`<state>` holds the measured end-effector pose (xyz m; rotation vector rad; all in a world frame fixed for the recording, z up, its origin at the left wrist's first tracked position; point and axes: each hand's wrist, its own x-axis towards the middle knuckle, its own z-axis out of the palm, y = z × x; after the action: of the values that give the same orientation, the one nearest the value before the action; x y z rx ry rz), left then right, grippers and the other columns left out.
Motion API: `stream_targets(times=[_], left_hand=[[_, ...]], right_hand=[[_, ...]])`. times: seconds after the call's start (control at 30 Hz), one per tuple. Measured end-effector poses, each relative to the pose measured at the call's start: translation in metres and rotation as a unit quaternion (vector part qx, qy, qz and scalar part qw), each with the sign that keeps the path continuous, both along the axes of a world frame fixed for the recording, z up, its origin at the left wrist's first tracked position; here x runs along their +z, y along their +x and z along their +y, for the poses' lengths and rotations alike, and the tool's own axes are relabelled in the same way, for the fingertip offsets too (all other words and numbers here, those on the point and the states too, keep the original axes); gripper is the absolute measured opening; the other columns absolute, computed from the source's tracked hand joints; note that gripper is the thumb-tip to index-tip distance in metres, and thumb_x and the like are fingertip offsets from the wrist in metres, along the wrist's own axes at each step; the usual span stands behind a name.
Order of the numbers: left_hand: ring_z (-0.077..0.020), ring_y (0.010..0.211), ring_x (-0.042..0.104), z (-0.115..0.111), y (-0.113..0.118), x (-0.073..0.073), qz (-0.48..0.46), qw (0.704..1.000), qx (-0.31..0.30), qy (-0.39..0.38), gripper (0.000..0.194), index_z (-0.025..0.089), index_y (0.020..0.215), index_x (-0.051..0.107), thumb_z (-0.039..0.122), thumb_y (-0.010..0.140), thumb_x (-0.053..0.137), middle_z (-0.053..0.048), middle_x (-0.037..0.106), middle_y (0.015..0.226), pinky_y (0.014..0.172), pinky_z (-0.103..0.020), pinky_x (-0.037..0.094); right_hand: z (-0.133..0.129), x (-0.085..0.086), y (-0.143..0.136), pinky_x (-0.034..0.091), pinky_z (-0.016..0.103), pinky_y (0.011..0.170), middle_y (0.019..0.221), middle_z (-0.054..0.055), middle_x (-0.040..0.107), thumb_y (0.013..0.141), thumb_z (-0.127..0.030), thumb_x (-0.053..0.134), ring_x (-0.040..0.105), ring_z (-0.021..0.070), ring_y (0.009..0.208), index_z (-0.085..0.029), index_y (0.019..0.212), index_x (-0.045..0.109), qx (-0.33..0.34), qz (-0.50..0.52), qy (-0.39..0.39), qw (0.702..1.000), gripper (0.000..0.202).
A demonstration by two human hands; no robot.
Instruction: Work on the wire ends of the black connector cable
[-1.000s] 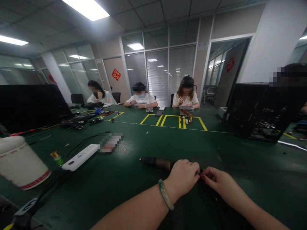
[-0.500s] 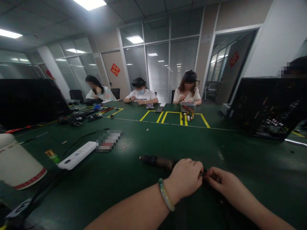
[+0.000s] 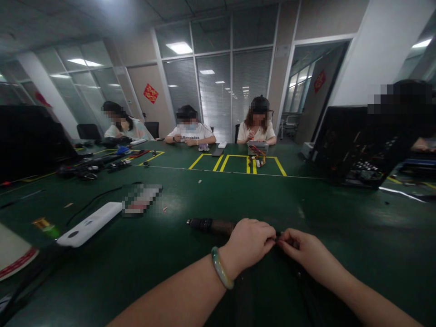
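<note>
An electric screwdriver [image 3: 220, 226], dark with a metal tip pointing left, lies along the green table in front of me. My left hand [image 3: 250, 243], with a jade-like bangle [image 3: 222, 269] on its wrist, is closed around the rear end of this tool. Close beside it on the right, my right hand [image 3: 298, 245] pinches a small dark piece at the tool's tail, apparently its cable end. The fingers hide most of that joint. A dark cable runs down below the right hand and is hard to make out.
A white power strip [image 3: 91, 225], a blurred-out flat item [image 3: 142, 200], a green-and-gold bit [image 3: 46, 227] and a white container [image 3: 13, 254] are at left. A dark computer case [image 3: 350, 150] stands right. Across the table sit several people, one behind a power supply unit [image 3: 258, 147] with wires.
The view has turned slightly right, so everything sits further left. Both hands keep their hold at the screwdriver's tail, with little visible shift between them.
</note>
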<state>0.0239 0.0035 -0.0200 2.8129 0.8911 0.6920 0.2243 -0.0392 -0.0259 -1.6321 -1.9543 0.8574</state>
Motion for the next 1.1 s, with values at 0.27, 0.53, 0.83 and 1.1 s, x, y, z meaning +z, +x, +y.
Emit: stream_targets(times=[0.27, 0.53, 0.83, 1.1], left_hand=[[-0.0169, 0.081, 0.059, -0.0013, 0.0007, 0.0013, -0.009, 1.000, 0.005, -0.008, 0.003, 0.022, 0.087, 0.061, 0.022, 0.084, 0.062, 0.002, 0.065, 0.087, 0.077, -0.032, 0.043], [-0.0163, 0.088, 0.059, -0.0003, 0.0004, -0.0012, -0.002, 1.000, -0.006, -0.010, 0.007, 0.022, 0.091, 0.062, 0.020, 0.085, 0.060, 0.003, 0.065, 0.095, 0.082, -0.033, 0.042], [-0.0178, 0.084, 0.058, -0.0038, 0.0006, 0.0061, 0.027, 0.999, 0.029, -0.007, 0.011, 0.019, 0.092, 0.057, 0.027, 0.085, 0.061, 0.000, 0.063, 0.088, 0.077, -0.032, 0.044], [-0.0171, 0.086, 0.057, -0.0041, 0.0004, 0.0069, 0.033, 0.999, 0.022, 0.005, 0.012, 0.020, 0.095, 0.056, 0.024, 0.084, 0.060, 0.001, 0.062, 0.091, 0.078, -0.032, 0.044]], right_hand=[[-0.0012, 0.0003, -0.0020, 0.043, 0.022, 0.059, 0.077, -0.001, 0.069, 0.088, -0.035, 0.055, 0.063, 0.0158, 0.070, -0.022, 0.087, 0.064, 0.003, 0.025, 0.003, 1.000, 0.016], [-0.0046, 0.0054, -0.0002, 0.046, 0.023, 0.062, 0.085, 0.000, 0.070, 0.089, -0.036, 0.055, 0.065, 0.0167, 0.074, -0.023, 0.093, 0.067, 0.002, 0.007, -0.019, 1.000, 0.018], [-0.0048, 0.0078, -0.0004, 0.042, 0.022, 0.056, 0.080, 0.000, 0.068, 0.089, -0.038, 0.052, 0.061, 0.0153, 0.067, -0.022, 0.089, 0.066, 0.000, -0.012, -0.009, 1.000, 0.021], [-0.0029, 0.0086, -0.0008, 0.041, 0.021, 0.057, 0.075, -0.001, 0.066, 0.088, -0.035, 0.054, 0.059, 0.0143, 0.066, -0.021, 0.084, 0.065, 0.008, 0.004, -0.003, 1.000, 0.018]])
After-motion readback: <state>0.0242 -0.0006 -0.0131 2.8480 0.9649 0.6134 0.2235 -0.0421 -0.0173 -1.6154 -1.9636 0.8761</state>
